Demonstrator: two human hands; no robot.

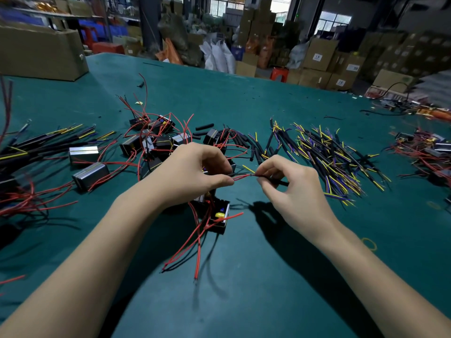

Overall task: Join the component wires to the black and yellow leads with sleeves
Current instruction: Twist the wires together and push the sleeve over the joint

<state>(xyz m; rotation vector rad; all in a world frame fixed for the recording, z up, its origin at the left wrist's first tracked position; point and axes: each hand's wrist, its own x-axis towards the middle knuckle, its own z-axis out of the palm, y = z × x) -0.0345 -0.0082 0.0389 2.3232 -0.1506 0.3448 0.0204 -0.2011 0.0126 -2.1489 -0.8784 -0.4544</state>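
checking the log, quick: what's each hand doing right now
Left hand: pinching a red component wire.
Right hand: pinching a black and yellow lead at the wire's tip.

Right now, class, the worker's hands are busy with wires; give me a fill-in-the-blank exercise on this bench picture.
1. The left hand pinches a thin wire coloured ____.
2. The right hand holds a black lead with a loose ____ strand sticking out beside it.
3. The table is covered in a ____ mat.
4. The cardboard box sits at the table's far ____ corner.

Missing words: red; yellow; green; left
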